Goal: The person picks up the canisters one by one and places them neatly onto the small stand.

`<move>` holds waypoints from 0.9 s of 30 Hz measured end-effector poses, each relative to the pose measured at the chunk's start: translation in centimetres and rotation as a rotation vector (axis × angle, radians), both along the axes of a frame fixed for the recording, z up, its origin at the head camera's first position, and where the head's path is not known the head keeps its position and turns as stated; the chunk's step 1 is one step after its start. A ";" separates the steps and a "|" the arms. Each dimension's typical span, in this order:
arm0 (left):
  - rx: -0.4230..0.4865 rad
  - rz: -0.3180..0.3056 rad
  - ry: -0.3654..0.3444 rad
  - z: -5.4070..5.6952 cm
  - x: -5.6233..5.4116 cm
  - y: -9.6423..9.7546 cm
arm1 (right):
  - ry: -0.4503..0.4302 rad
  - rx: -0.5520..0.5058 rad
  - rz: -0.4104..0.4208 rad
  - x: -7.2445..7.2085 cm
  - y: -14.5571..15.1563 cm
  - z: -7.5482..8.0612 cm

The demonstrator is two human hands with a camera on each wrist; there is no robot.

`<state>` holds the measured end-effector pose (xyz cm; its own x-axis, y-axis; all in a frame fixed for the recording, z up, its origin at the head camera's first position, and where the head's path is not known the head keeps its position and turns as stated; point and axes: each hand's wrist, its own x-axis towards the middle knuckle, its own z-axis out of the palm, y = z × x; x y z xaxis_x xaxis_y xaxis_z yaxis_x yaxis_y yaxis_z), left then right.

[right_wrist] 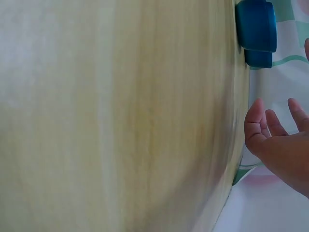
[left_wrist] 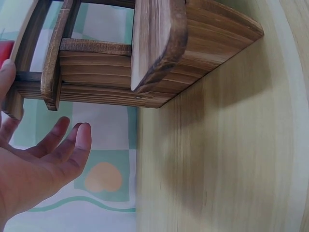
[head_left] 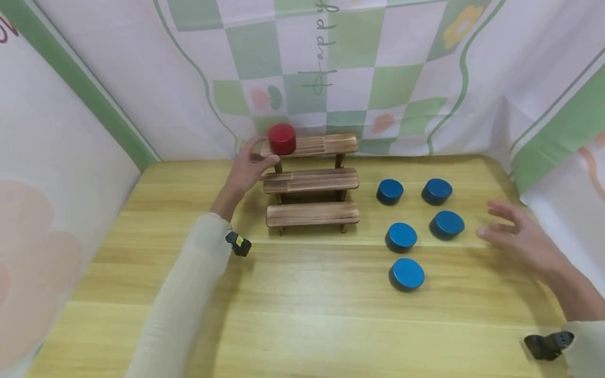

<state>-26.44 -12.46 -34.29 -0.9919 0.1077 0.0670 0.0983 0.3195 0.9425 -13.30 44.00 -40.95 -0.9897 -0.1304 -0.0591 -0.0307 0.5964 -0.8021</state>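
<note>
A red round block (head_left: 282, 139) sits at the left end of the top step of a three-tier wooden stand (head_left: 311, 181). My left hand (head_left: 246, 167) is beside that end, its thumb close to the block's lower front and its fingers off to the left. In the left wrist view several fingers (left_wrist: 72, 145) of it stretch out loosely beside the stand; whether the thumb touches the red block (left_wrist: 6, 50) cannot be told. Over the table's right side hovers my right hand (head_left: 527, 239), fingers relaxed, holding nothing. Nearest to it is a blue round block (head_left: 447, 225).
More blue round blocks stand on the wooden table (head_left: 302, 315) right of the stand: two at the back (head_left: 389, 192), two nearer the front (head_left: 407, 274). A patterned cloth (head_left: 350, 68) hangs directly behind the stand. Further cloth walls flank both sides.
</note>
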 end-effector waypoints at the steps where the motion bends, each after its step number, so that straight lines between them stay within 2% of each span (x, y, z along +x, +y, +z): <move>1: 0.000 -0.001 -0.001 0.0 0.0 0.0 | -0.007 0.001 -0.001 0.0 0.0 -0.1; 9: 0.005 -0.002 -0.003 0.0 0.0 0.0 | -0.059 -0.086 0.020 0.1 -1.1 -0.7; 19: 0.003 -0.016 0.005 0.0 0.1 -0.3 | -0.068 -0.040 0.025 -0.5 -2.9 -1.0; 27: 0.018 -0.014 0.013 -0.4 -0.3 -0.1 | -0.080 -0.024 0.020 -1.0 -3.5 -1.0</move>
